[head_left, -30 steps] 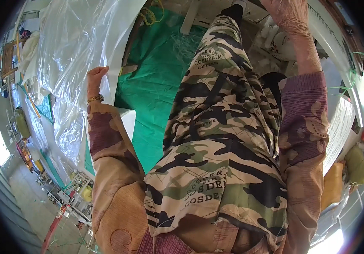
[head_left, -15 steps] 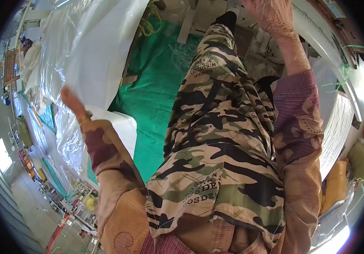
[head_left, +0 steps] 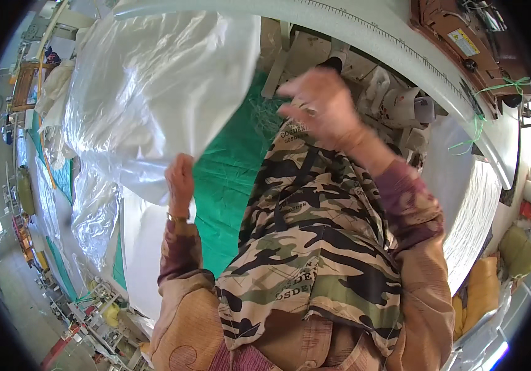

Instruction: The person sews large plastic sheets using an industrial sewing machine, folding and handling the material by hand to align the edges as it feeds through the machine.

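My left hand (head_left: 181, 185) is closed in a pinch on the lower right edge of a white, shiny plastic sheet (head_left: 172, 93). The sheet's free edge rises from there to the upper middle, where its far part meets the table. Blurred by motion, my right hand (head_left: 327, 111) hangs over the lower legs of my camouflage trousers (head_left: 315, 204). Its thumb and fingers are apart, and nothing shows between them. Folds of the sheet hang down at the left, over a white block-like stack (head_left: 142, 241).
A pale table edge with a ruler scale (head_left: 389, 40) curves across the top. A brown machine (head_left: 463, 46) with green string sits at upper right. Green sheeting (head_left: 228, 179) covers the floor. A white bucket-like container (head_left: 401, 106) stands under the table; wrapped white material (head_left: 472, 216) is at right.
My left hand has moved rightward and down and taken hold of the plastic sheet's edge. The right hand has come left and down from the upper right. More of the table shows.
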`<state>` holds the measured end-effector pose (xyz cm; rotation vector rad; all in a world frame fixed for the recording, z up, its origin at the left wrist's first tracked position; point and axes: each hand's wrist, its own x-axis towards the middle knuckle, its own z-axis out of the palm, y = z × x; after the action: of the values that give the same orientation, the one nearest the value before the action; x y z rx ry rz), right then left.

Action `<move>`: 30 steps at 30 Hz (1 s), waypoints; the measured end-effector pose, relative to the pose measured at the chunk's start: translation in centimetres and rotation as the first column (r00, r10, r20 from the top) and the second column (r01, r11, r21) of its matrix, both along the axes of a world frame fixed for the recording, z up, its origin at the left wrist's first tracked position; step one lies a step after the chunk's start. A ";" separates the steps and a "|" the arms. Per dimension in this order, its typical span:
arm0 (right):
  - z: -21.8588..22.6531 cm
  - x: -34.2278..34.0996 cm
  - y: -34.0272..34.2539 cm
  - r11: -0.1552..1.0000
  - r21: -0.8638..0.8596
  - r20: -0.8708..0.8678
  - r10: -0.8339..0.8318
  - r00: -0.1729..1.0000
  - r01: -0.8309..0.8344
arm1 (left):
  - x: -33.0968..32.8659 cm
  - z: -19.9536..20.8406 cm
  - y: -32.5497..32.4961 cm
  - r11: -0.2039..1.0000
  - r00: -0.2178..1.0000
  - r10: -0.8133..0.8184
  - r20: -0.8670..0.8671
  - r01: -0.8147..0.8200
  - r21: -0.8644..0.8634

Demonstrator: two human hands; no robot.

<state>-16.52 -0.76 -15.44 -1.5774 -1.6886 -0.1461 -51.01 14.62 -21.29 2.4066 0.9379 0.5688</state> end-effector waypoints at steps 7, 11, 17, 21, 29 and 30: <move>-7.5 -10.1 0.4 0.823 -0.213 -0.794 -0.460 -0.398 -0.527 | 3.1 7.0 -8.9 0.870 0.910 -0.361 0.205 0.408 -0.277; -9.2 -6.6 2.0 0.972 0.020 -0.752 -0.139 -0.644 -0.232 | 3.8 10.1 -10.0 0.627 0.856 -0.435 0.281 0.512 -0.587; -4.8 0.7 4.7 0.995 -0.064 -0.832 -0.014 -0.555 0.072 | 2.4 10.2 -9.6 0.387 0.790 -0.585 0.186 0.473 -0.791; 3.3 -1.2 1.4 0.910 0.414 -0.879 0.407 -0.250 0.027 | -0.6 7.5 -7.6 0.487 0.835 -0.550 -0.020 0.301 -0.820; -5.5 -2.2 -10.3 0.847 -0.506 -0.862 -0.505 0.051 -0.161 | -6.0 3.1 -2.2 0.718 0.762 -0.479 -0.436 0.055 -0.693; -7.2 -2.6 -11.8 0.767 -0.595 -0.791 -0.612 0.007 -0.240 | -5.8 3.4 -2.5 0.775 0.658 -0.558 -0.506 0.196 -0.601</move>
<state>-19.14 -12.51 -22.67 -1.5846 -0.1853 1.2994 -56.83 12.16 -17.88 2.1996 0.6433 -0.6958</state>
